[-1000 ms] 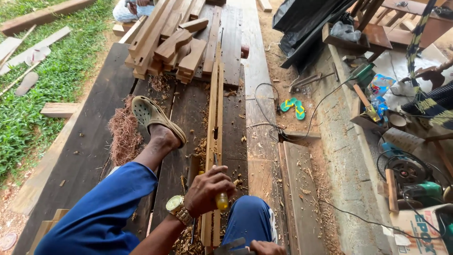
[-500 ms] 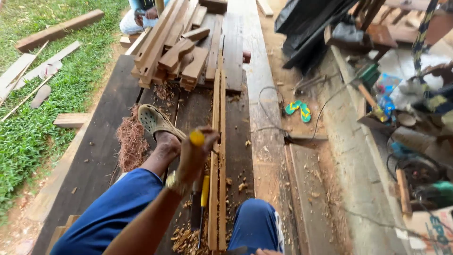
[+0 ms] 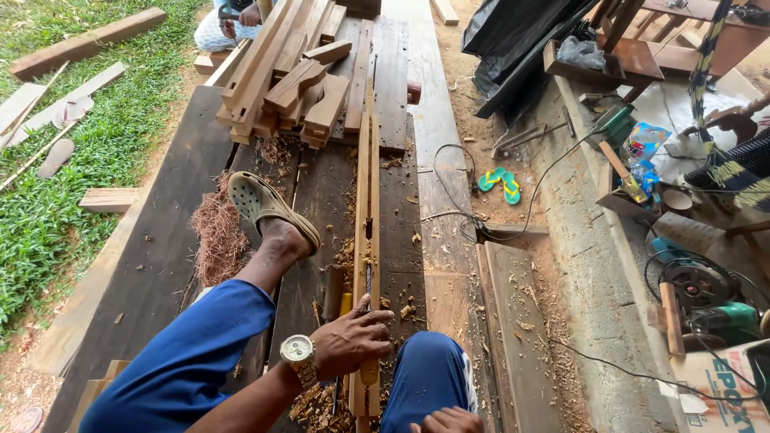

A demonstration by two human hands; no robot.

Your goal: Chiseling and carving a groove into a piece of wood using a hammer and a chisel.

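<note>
Dark outdoor planks carried the long, stiff wooden strip between my legs; my left hand clasped a yellow-handled chisel on it, while my right hand showed too little to judge.

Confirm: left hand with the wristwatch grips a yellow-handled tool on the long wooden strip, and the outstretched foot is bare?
Not quite. The head view shows the foot wearing an olive clog, not bare. The rest holds: the left hand grips the yellow-handled tool on the long wooden strip.
</note>
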